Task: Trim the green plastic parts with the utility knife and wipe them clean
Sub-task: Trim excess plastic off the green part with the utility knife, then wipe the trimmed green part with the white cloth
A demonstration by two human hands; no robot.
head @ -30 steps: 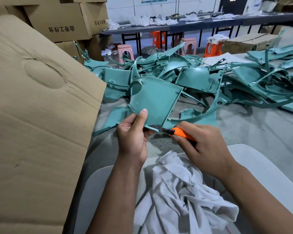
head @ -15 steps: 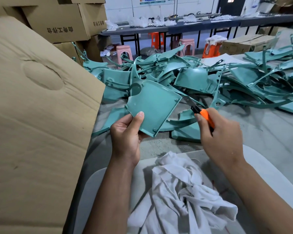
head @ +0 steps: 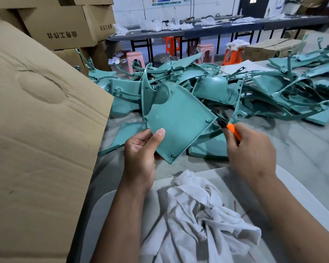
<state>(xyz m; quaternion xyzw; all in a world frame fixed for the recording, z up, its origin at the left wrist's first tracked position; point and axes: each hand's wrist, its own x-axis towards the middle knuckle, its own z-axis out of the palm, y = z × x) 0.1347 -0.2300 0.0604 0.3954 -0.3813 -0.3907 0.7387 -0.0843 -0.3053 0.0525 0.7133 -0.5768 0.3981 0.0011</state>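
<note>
Trimming a green panel above the table

The left hand (head: 141,154) pinches the green panel (head: 177,120); the right hand (head: 252,152) grips the knife (head: 231,130) at its right edge. Rag (head: 203,215) near, parts pile (head: 254,92) far, cardboard (head: 36,130) left.

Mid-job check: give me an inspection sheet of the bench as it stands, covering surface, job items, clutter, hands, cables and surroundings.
Surface: grey table, dusty, with a pale board at the near edge.
Job's things: green panel held up; utility knife, orange body, blade end at the panel's right corner; white rag crumpled on the board.
Clutter: pile of green parts across the far table.
Hands: left hand grips the panel's lower left edge, thumb on its face; right hand grips the knife.
Cables: nothing seen.
Surroundings: large cardboard sheet at left, stacked boxes behind, plastic stools and a long dark bench beyond.
</note>
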